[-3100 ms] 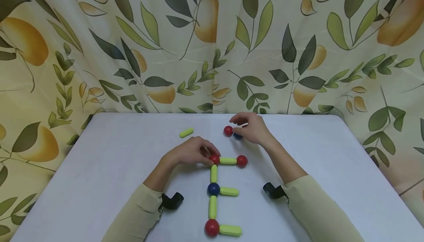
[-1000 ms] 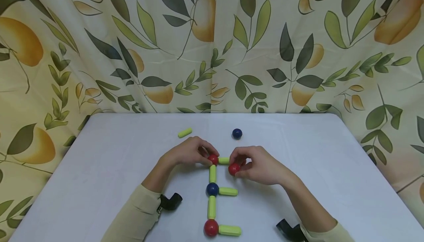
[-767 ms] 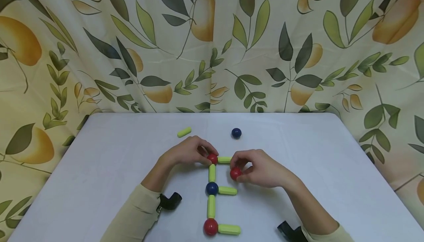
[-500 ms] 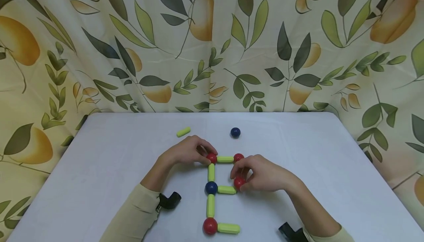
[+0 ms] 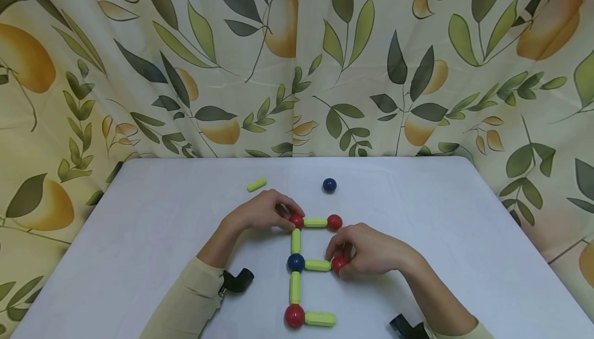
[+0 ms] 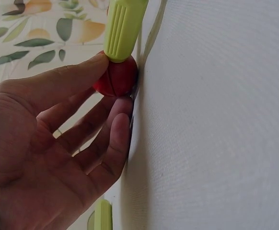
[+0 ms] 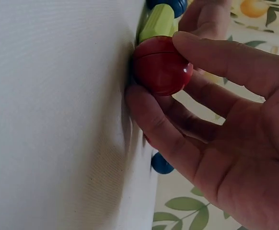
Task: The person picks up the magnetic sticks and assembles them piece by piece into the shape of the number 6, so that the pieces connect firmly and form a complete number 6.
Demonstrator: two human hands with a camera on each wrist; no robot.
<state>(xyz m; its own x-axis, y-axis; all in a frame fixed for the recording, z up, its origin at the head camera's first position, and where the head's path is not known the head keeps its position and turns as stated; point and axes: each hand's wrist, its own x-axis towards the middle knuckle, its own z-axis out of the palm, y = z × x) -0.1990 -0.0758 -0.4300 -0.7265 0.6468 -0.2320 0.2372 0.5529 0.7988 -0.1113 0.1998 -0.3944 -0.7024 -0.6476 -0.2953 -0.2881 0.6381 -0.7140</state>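
My left hand (image 5: 264, 212) pinches the red ball (image 6: 116, 76) at the upper left corner of a ball-and-stick figure. From that ball one light green stick (image 5: 315, 223) runs right to another red ball (image 5: 334, 222), and a second stick (image 5: 296, 241) runs down to a blue ball (image 5: 296, 262). My right hand (image 5: 373, 251) grips a red ball (image 7: 162, 66) between thumb and fingers, against the free end of the middle green stick (image 5: 317, 265). Below the blue ball, a further stick (image 5: 295, 288) leads to the bottom red ball (image 5: 294, 316), which bears a stick (image 5: 320, 319) pointing right.
A loose green stick (image 5: 257, 184) lies near the back of the white table (image 5: 162, 215), left of centre. A loose blue ball (image 5: 329, 185) rests at the back, right of it. A patterned curtain (image 5: 274, 96) hangs behind the table.
My right hand has taken the red ball from beside the loose blue ball and brought it toward me to the middle stick's end. My left hand has stayed on the corner ball.
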